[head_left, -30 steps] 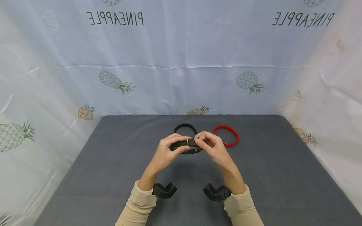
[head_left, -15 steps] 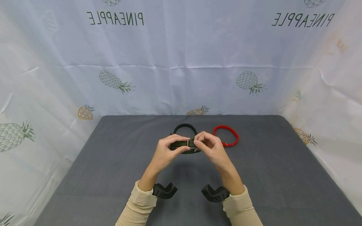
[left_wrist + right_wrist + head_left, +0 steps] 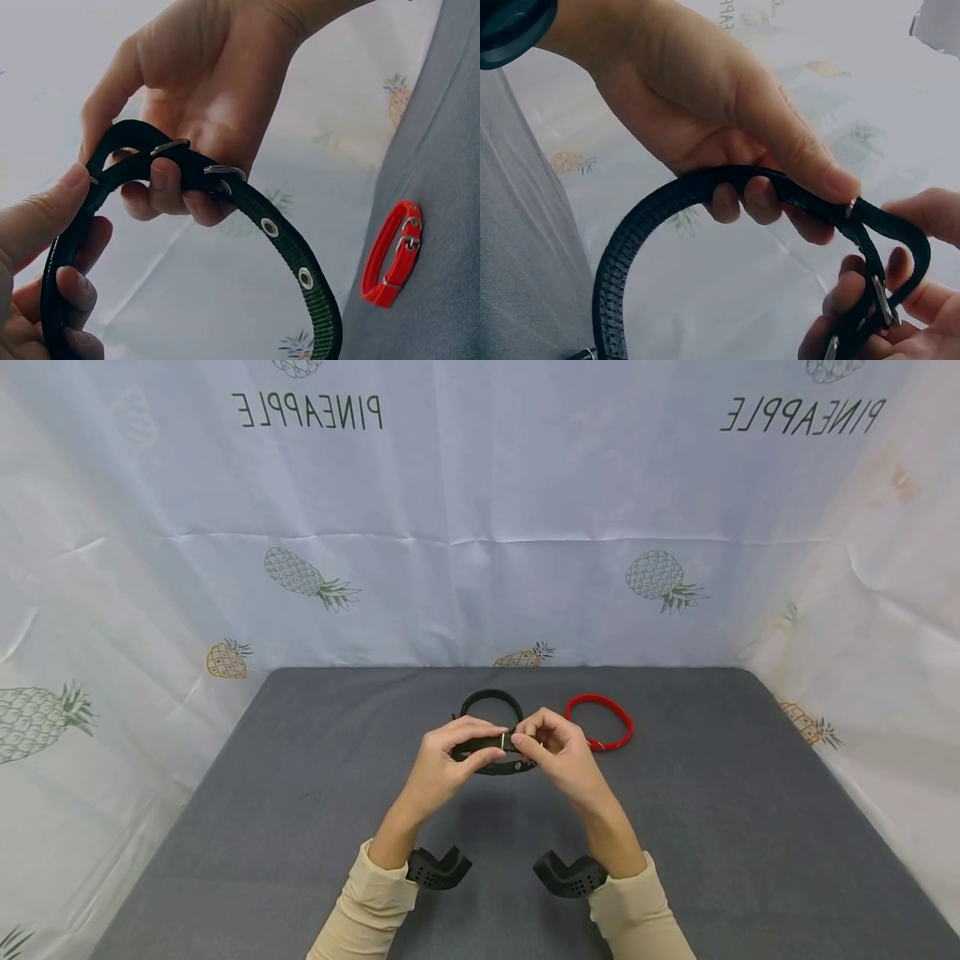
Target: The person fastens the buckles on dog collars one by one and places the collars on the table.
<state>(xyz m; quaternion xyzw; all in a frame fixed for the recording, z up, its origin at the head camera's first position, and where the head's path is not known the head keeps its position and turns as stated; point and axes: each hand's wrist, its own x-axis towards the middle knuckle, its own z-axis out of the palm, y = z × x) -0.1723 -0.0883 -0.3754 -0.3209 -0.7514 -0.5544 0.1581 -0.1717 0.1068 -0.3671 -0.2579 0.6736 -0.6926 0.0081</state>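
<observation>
Both hands hold a dark green collar (image 3: 491, 768) with metal eyelets above the table. My left hand (image 3: 447, 750) grips the strap between thumb and fingers, its thumb tip right at a thin metal keeper (image 3: 502, 741). Opposite, my right hand (image 3: 561, 752) pinches a short fold of strap just past the keeper. In the left wrist view, the collar's metal buckle (image 3: 225, 172) lies by the right fingers. The right wrist view shows the strap fold (image 3: 919, 251) bulging between both hands; the right hand (image 3: 930, 300) partly hides the buckle end.
Behind the hands, a black collar (image 3: 491, 693) lies looped on the grey table (image 3: 300, 827), partly hidden. A red collar (image 3: 626, 718) with a metal buckle lies to its right. A pineapple-print curtain (image 3: 480, 593) surrounds the back and sides.
The metal keeper has shifted slightly right along the held collar, closer to the right fingertips. The right hand has drifted a little left; the left has barely moved.
</observation>
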